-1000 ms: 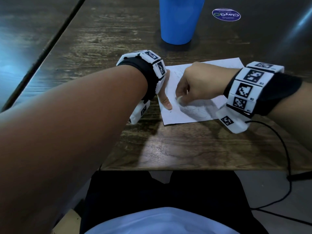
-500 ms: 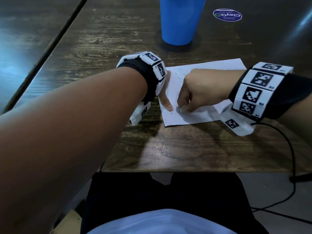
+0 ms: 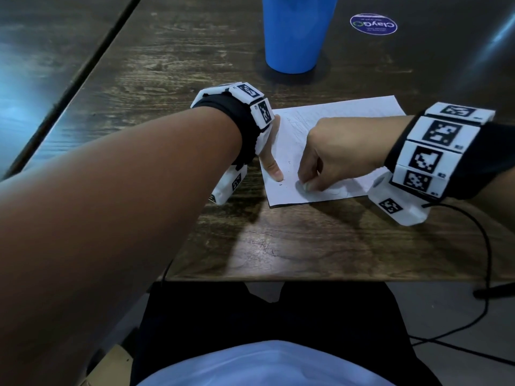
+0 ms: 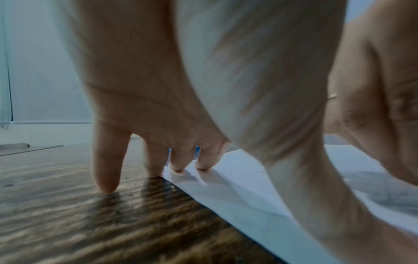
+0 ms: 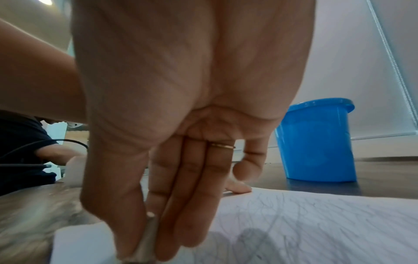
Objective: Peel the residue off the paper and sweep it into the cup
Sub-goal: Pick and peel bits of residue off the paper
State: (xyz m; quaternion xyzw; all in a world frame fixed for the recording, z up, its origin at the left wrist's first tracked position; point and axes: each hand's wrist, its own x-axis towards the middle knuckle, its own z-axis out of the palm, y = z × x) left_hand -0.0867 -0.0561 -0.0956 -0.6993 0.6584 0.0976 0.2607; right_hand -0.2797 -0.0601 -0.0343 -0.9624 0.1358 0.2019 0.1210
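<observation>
A: Paper [image 3: 348,112] is lying flat on the tabletop [image 3: 306,246], with its near left corner under both hands. The cup [image 3: 295,32] is standing upright, well apart, beyond the far edge.

B: What is the right grip [image 3: 334,157] doing?

A: It is pinching a small whitish piece [image 5: 147,239] between thumb and fingers and pressing it down on the sheet near that corner. I cannot tell whether the piece is gathered residue or a rubbing tool.

B: And the left grip [image 4: 158,107]?

A: It is holding nothing. Its fingers are reaching straight down: two fingertips [image 4: 177,167] are pressing the sheet's edge, the others are touching bare wood beside it, and the thumb is lying on the paper close to the right hand.

B: So the peeling is looking unfinished?

A: I am judging so. A few dark specks [image 3: 280,184] are sitting loose just beside the left thumb, and nothing is showing near the cup.

B: How should this step be going, then?

A: The right hand should be working in short strokes away from the pinned edge, so the sheet is being pulled taut and not buckling. Pressure should be staying light, since thin paper is liable to crease or tear. The left fingers should be bearing down close to the working spot. Loose bits should be being herded together for one sweep toward the cup.
</observation>
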